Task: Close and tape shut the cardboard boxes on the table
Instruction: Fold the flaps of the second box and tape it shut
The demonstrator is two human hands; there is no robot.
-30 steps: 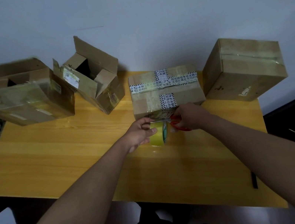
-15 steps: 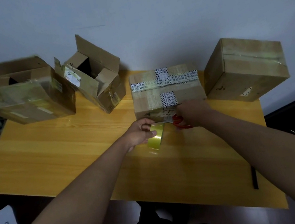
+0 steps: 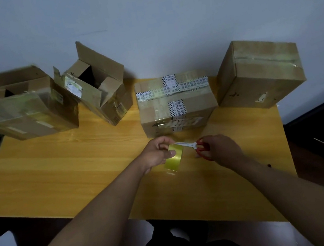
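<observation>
At centre frame, below the taped box (image 3: 176, 104) on the surface (image 3: 58, 172), the left hand (image 3: 157, 153) pinches the tape roll (image 3: 173, 157) while the right hand (image 3: 221, 149) grips red scissors (image 3: 192, 146); a slack strip could fold onto itself.

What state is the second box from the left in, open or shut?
Open. The second box from the left has its tall back flap standing up and a dark interior showing; no tape bridges its top.
</observation>
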